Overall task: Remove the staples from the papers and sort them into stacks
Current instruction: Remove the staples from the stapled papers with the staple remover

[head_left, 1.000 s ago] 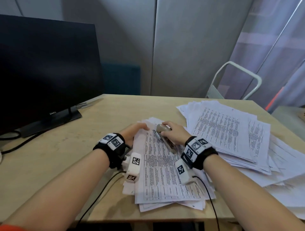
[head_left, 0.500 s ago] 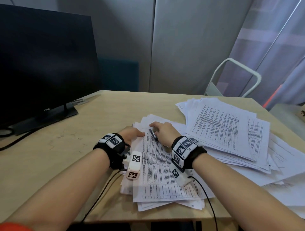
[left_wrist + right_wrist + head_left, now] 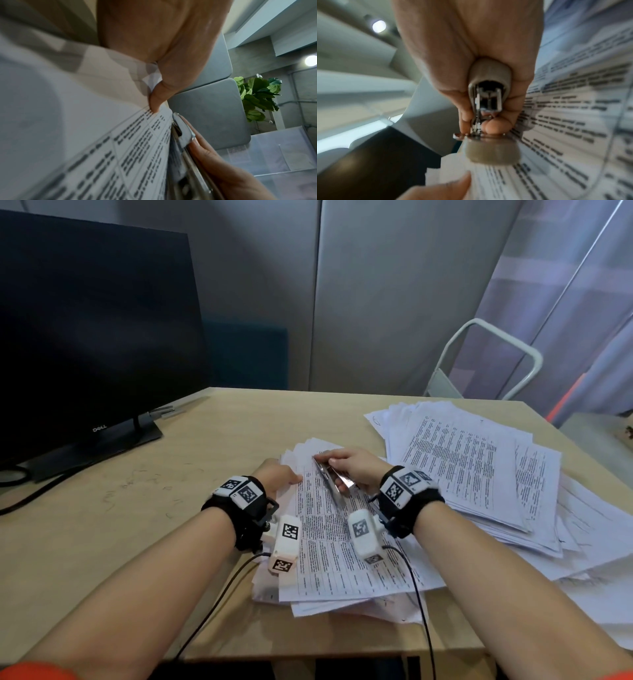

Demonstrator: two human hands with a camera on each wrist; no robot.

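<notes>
A stapled set of printed sheets (image 3: 342, 553) lies on top of a small paper stack at the front of the wooden table (image 3: 205, 481). My left hand (image 3: 279, 477) rests at the set's top left corner, its thumb (image 3: 155, 100) pressing the sheet (image 3: 102, 135) down. My right hand (image 3: 354, 469) grips a silver metal staple tool (image 3: 334, 482), laid low along the page with its tip at the top corner. In the right wrist view the tool (image 3: 488, 93) sits in my curled fingers (image 3: 494, 125), above the printed page (image 3: 565, 121). No staple is visible.
A big loose pile of printed papers (image 3: 472, 470) covers the table's right side. A dark monitor (image 3: 89, 337) on its stand fills the left rear, with cables beside it. A white metal chair frame (image 3: 493, 361) stands behind the table. Wrist camera cables trail over the front edge.
My right hand carried the tool from above the sheet's top edge down to the top left corner and laid it flatter on the page. The left hand stayed on the corner.
</notes>
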